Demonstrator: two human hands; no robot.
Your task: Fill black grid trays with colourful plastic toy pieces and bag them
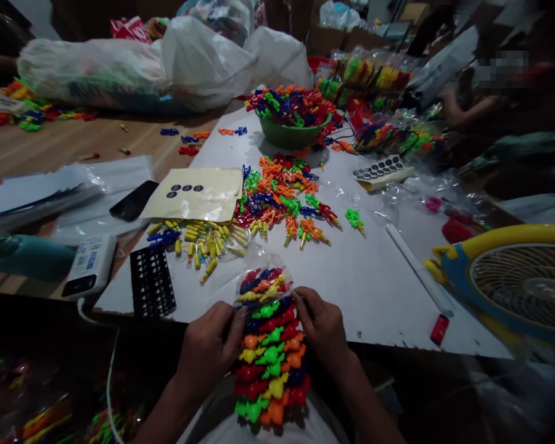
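Observation:
A clear plastic bag [272,357] packed with rows of small red, green, orange, yellow and blue plastic figures rests against my lap at the table's edge. My left hand [215,339] pinches the bag's left side near its upper part. On the opposite edge, my right hand [321,320] grips the film between thumb and fingers. The upper end of the bag lies on the white tabletop, with a few figures showing through it. Just beyond is a pile of loose yellow tubes [208,240], and behind that a heap of loose coloured figures [277,197].
A green bowl [291,132] heaped with figures stands farther back. Sticker sheets [194,194], a black perforated tray [152,283], a power bank [90,265] and a phone [134,200] lie left. A yellow-blue fan [522,283] stands right. Another person's arm [472,111] shows behind.

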